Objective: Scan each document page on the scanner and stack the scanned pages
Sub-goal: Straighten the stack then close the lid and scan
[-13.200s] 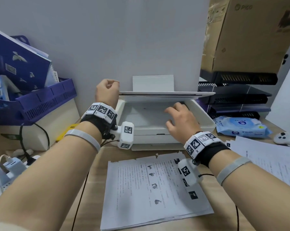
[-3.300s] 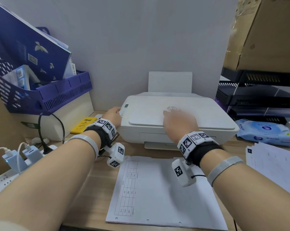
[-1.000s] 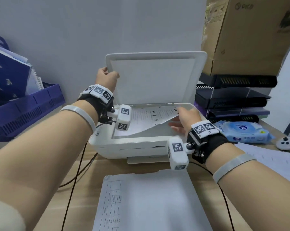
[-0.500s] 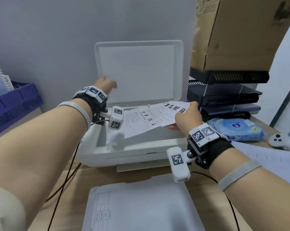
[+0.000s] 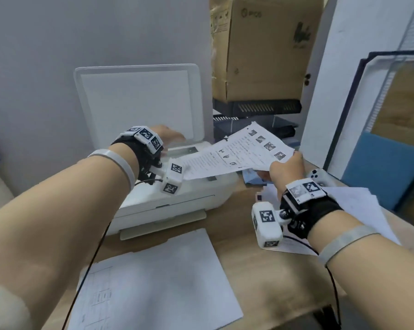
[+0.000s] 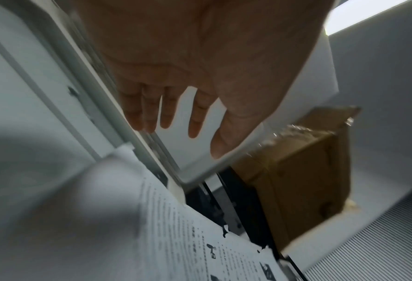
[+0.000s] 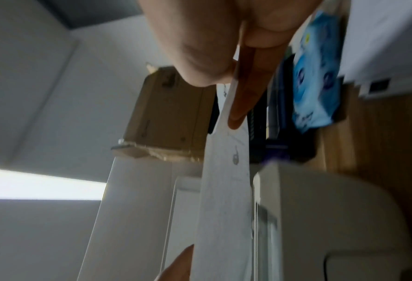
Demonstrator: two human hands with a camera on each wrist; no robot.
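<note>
The white scanner (image 5: 177, 201) stands on the desk with its lid (image 5: 139, 101) raised upright. My right hand (image 5: 285, 169) pinches the edge of a printed page (image 5: 237, 151), held in the air over the scanner's right end, thumb on top and fingers (image 7: 246, 91) underneath. My left hand (image 5: 167, 136) hovers over the scanner bed near the lid's lower edge, its fingers (image 6: 152, 112) straight and holding nothing. A stack of pages (image 5: 153, 282) lies on the desk in front of the scanner. More sheets (image 5: 358, 210) lie at the right.
A cardboard box (image 5: 265, 48) sits on black stacked trays (image 5: 256, 108) right of the scanner. A blue wipes pack (image 7: 315, 81) and a white controller (image 5: 319, 176) lie near the right-hand sheets. A framed board (image 5: 391, 129) leans at the far right. A black cable (image 5: 91, 265) crosses the desk.
My right hand has lifted the printed page off the scanner glass and carried it to the right. My left hand has let go of the raised lid and come down over the bed.
</note>
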